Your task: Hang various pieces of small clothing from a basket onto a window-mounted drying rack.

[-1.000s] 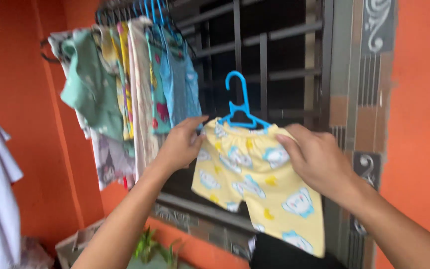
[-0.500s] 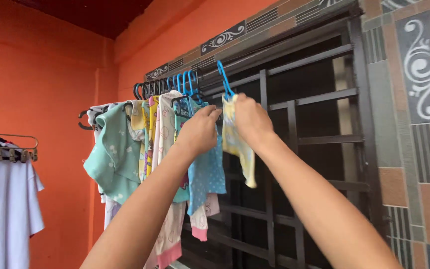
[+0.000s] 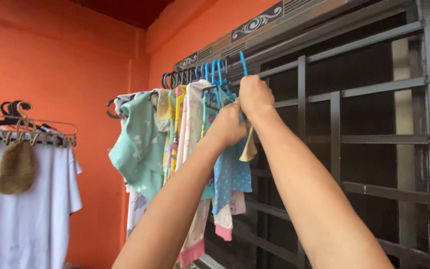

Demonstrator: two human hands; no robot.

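Blue hanger [image 3: 243, 62] hook up, vertical, gripped by right hand [image 3: 255, 94].

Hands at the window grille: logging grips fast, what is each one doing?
Left hand: closed against the hanging clothes; hold unclear.
Right hand: closed on the blue hanger.
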